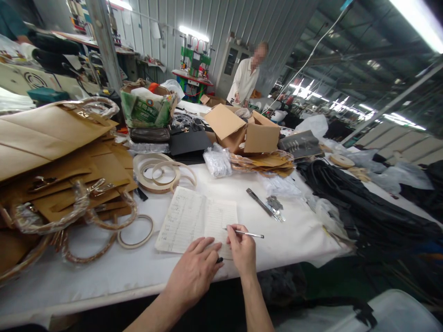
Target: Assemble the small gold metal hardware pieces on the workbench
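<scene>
An open notebook [187, 216] lies on the white-covered table, its left page filled with handwriting and its right page mostly blank lines. My right hand [242, 249] pinches a pen [254, 235], whose tip is over the right page. Across the lower edge of the notebook rests my left hand [197, 267], fingers bent and close together. A small black pen cap [219, 260] pokes out from under those fingers. To the right of the notebook lie a dark metal strip [259, 202] and small silvery pieces [277, 210].
Brown bags with wrapped handles [69, 170] are piled at left. Tape rolls [157, 173] lie behind the notebook, another roll [136, 232] beside it. An open cardboard box [261, 138] stands behind. Black material [346, 203] covers the right side. A person [244, 80] stands farther back.
</scene>
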`<state>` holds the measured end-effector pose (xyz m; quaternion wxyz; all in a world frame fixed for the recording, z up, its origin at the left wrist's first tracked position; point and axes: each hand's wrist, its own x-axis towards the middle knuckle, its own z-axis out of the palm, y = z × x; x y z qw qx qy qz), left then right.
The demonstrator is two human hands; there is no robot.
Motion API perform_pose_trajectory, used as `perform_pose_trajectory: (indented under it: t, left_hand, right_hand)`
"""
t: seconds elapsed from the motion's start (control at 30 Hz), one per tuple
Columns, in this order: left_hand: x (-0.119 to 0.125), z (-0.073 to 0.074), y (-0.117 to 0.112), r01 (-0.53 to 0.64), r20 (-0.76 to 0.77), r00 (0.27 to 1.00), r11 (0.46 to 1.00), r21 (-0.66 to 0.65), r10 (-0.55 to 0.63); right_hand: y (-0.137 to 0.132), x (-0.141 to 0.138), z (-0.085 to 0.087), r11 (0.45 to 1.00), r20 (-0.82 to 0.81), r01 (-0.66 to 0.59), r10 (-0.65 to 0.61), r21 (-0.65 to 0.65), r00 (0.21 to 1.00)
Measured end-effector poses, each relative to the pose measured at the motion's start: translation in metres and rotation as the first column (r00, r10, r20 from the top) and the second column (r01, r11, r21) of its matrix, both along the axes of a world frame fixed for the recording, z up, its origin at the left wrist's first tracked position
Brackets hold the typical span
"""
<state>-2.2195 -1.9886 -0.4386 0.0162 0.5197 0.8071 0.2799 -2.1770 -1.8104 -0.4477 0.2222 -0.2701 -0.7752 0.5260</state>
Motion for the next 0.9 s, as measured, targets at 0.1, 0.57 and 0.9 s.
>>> perform_pose_trajectory:
  t: [0.1,0.57,0.9]
  left_hand:
    - [-0.0004,0.0001,0.0,-0.002,0.001,1.0,1.0,-0.001,0.002]
    - [-0.0003,-0.0019,0.0001,-0.007,0.01,1.0,1.0,-0.002,0.007]
    - [0.0007,-0.0057,0.0014,-0.023,0.04,0.999,0.999,0.045,0.021]
  right_hand:
    - [-0.0013,-0.0016,0.0003,0.995,0.025,0.025,-0.028,0.099,0.999]
    - [-0.0027,-0.0044,0.0008,0.973,0.074,0.013,-0.031,0.231,0.997]
    - [-0.0021,-0.003,-0.0019,0.968,0.06,0.015,-0.031,0.249,0.998]
